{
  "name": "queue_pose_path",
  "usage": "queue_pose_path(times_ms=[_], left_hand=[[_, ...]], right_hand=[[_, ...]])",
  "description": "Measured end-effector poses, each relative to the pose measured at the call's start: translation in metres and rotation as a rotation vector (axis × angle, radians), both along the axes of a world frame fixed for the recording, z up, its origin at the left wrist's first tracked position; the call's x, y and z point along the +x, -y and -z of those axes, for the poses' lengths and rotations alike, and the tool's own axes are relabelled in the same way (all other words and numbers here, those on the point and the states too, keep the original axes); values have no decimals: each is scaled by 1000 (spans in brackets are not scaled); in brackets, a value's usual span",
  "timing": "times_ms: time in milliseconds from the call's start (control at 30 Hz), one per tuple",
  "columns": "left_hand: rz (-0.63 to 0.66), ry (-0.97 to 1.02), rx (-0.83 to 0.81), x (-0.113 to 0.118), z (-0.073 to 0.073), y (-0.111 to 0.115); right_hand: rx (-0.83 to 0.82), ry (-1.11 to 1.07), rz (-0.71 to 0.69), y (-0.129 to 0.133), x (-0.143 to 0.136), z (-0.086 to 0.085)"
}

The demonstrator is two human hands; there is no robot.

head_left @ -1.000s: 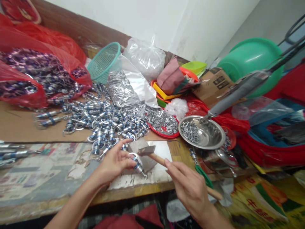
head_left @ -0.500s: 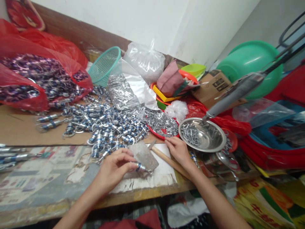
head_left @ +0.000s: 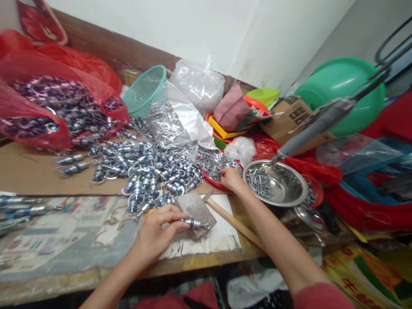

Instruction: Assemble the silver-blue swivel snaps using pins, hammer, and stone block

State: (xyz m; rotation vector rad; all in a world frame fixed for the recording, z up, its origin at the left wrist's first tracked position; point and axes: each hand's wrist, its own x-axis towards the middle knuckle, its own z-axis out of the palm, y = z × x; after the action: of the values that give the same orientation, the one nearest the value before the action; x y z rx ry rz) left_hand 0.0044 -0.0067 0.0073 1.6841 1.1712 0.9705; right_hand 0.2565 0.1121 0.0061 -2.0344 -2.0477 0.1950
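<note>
My left hand [head_left: 162, 227] pinches a small silver and blue metal fitting with a ring at its end [head_left: 195, 223]. That fitting lies over a grey metal block [head_left: 201, 210] on the bench. My right hand [head_left: 231, 178] reaches into a red plate [head_left: 215, 183] heaped with small silver metal pieces [head_left: 212, 163]. Its fingertips are among the pieces; whether they grip one is too small to make out. Beside the block lies a hammer with a wooden handle [head_left: 231, 219]. A large pile of similar silver and blue fittings [head_left: 151, 167] spreads behind my left hand.
Right of the plate stands a steel bowl [head_left: 289, 189] with metal pins in it, below a grey lever handle [head_left: 317, 126]. A red bag [head_left: 35, 133] full of fittings is at the left. Behind are a teal basket [head_left: 144, 90] and a clear plastic bag [head_left: 199, 86].
My right hand has moved forward from the near edge of the red plate into the metal pieces. My left hand keeps the fitting, now shifted slightly right and up over the block.
</note>
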Motion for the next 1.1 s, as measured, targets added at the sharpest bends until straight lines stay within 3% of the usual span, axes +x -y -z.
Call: queue_pose_path(times_ms=[133, 233, 367, 467, 667, 800, 933, 1100], left_hand=[[-62, 12, -1, 1, 3, 1], [-127, 40, 9, 3, 5, 1], [-173, 84, 43, 6, 6, 2], [-163, 87, 71, 6, 6, 3], [-101, 75, 89, 4, 2, 4], [-72, 151, -26, 3, -3, 6], [-142, 233, -152, 1, -6, 6], [-59, 118, -102, -1, -13, 7]], right_hand=[[107, -170, 5, 25, -6, -8], [146, -326, -35, 61, -33, -16], [158, -755, -250, 110, -76, -21], [196, -868, -364, 127, -92, -21], [132, -919, -295, 131, -92, -18], [163, -930, -292, 139, -89, -10], [386, -704, -497, 145, -81, 1], [607, -380, -748, 144, -69, -3]])
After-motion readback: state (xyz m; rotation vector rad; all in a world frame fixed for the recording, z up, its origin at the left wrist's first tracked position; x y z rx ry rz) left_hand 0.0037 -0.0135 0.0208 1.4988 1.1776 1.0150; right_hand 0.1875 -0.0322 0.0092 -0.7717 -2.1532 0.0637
